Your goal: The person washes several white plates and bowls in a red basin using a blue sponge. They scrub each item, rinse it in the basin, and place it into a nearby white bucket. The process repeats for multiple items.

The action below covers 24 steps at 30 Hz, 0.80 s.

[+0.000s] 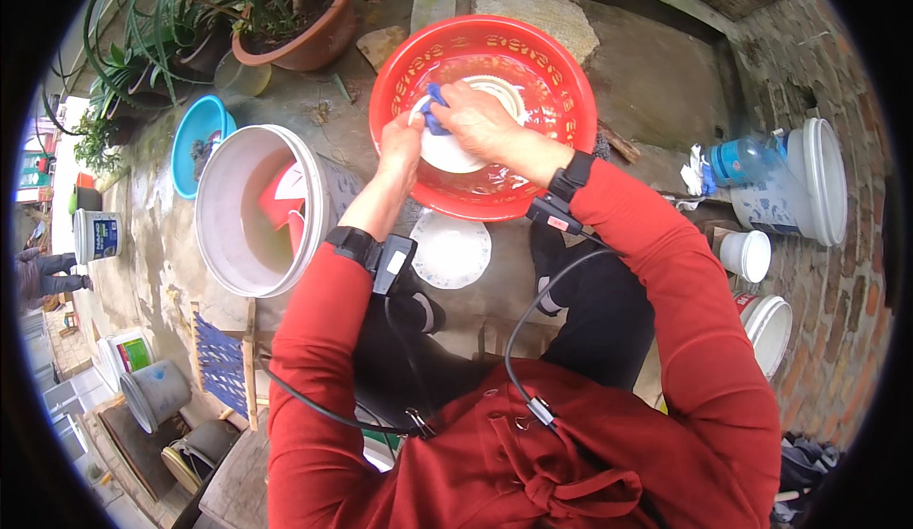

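Note:
A red plastic basin with a gold pattern holds water and several white dishes. Over its near left part, my left hand grips the rim of a white plate. My right hand presses a blue cloth against that same plate, near its far edge. Another white plate, with a patterned rim, lies on the ground between my feet and the basin.
Left of the basin stands a large white bucket with murky water and a red item inside. Beyond it are a blue basin and a potted plant. More buckets line the brick wall at right. A folding stool stands at left.

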Available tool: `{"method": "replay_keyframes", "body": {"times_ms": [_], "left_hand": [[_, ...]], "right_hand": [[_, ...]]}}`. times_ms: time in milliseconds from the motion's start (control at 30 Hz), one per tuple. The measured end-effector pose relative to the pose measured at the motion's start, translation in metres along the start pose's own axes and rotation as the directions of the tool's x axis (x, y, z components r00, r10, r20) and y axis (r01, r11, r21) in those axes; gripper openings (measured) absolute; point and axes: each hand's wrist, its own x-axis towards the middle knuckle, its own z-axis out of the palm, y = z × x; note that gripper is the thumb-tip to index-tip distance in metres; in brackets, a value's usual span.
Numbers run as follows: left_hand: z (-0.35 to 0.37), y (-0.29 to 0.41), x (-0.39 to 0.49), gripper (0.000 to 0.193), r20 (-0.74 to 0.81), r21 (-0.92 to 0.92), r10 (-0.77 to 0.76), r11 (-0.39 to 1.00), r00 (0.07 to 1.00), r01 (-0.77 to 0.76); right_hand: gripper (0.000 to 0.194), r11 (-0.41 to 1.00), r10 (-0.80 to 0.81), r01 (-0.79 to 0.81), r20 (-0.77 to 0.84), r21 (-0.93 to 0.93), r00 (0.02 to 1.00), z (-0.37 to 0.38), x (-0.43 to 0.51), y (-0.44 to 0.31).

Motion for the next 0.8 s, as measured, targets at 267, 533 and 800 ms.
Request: {"method": "replay_keyframes", "body": {"times_ms": [267,533,800], "left_hand": [[-0.001,0.012,0.003,0.027,-0.216,0.044,0.228,0.974,0.95,-0.223],[0.001,0.011,-0.006,0.027,-0.103,-0.167,0.179,0.967,0.978,-0.195],[-0.006,0.011,0.003,0.023,0.032,-0.247,0.077,0.967,0.997,-0.066]], "right_hand": [[0.018,0.978,0.035,0.011,0.21,-0.21,0.977,0.0,-0.022,-0.011],[0.024,0.977,0.177,-0.176,0.002,0.117,0.984,-0.023,-0.008,-0.006],[0.029,0.95,-0.31,0.303,0.094,0.078,0.946,-0.013,-0.011,-0.011]]}}
